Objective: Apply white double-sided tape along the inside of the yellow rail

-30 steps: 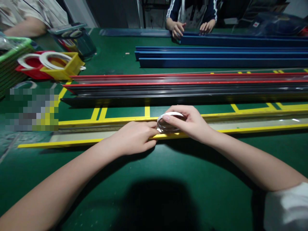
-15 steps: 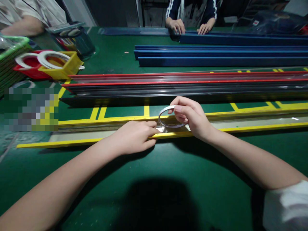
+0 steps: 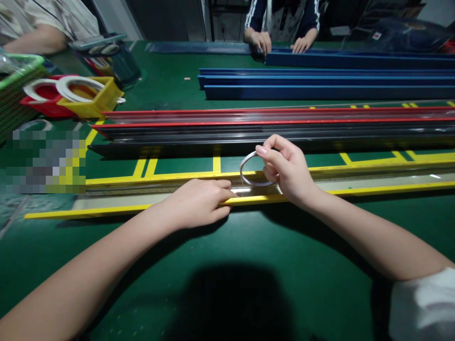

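A long yellow-edged channel strip (image 3: 355, 182) lies across the green table in front of me. My left hand (image 3: 199, 203) rests on it with fingers closed, the fingertips pressing a tape end down into the channel. My right hand (image 3: 286, 168) is closed on a thin white tape roll (image 3: 249, 166), holding it upright just above the strip, right of my left fingertips. A short length of tape runs from the roll down to the strip.
Behind the strip lie stacked red and black profiles (image 3: 284, 125) and blue profiles (image 3: 320, 83). A yellow bin (image 3: 88, 97) and red bin (image 3: 39, 102) with tape rolls stand at the left beside a green basket (image 3: 16, 90). Another person's hands (image 3: 263, 42) work at the far edge.
My right hand has lifted the tape roll up and to the right, away from my left fingertips, drawing tape out. My left hand has stayed in place.
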Demonstrator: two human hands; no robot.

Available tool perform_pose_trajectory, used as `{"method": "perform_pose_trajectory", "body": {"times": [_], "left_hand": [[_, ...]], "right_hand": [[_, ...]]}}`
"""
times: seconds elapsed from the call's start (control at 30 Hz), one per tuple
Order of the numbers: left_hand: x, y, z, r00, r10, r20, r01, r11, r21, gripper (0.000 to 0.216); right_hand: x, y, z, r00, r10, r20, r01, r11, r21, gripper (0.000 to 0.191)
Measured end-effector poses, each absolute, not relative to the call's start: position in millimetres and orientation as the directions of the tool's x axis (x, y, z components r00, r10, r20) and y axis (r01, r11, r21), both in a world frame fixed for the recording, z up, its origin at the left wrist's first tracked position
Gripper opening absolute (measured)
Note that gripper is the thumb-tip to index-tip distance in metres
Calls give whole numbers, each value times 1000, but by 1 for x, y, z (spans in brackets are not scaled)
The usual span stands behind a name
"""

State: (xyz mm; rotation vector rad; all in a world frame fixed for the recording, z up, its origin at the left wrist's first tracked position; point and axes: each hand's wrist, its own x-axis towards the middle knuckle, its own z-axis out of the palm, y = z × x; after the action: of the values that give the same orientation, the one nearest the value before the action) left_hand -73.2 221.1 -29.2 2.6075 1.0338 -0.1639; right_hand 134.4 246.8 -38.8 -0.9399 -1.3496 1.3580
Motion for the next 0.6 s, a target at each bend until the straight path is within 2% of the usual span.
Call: {"method": "perform_pose_trajectory", "body": {"times": [0.13,0.37,0.6], "left_hand": [[-73,221,-30,731,644,-225,682,-687,250,24],[-74,222,-33,741,638,-210,672,-703,234,23],[-75,221,-31,750,626,-212,661,-708,247,22]], "right_hand": [[134,248,-38,-255,965,63,-119,34,-992,36],[132,246,-35,-225,964,139,-63,128,-990,36],[135,243,-35,-329,933,146,-41,140,-989,32]]}}
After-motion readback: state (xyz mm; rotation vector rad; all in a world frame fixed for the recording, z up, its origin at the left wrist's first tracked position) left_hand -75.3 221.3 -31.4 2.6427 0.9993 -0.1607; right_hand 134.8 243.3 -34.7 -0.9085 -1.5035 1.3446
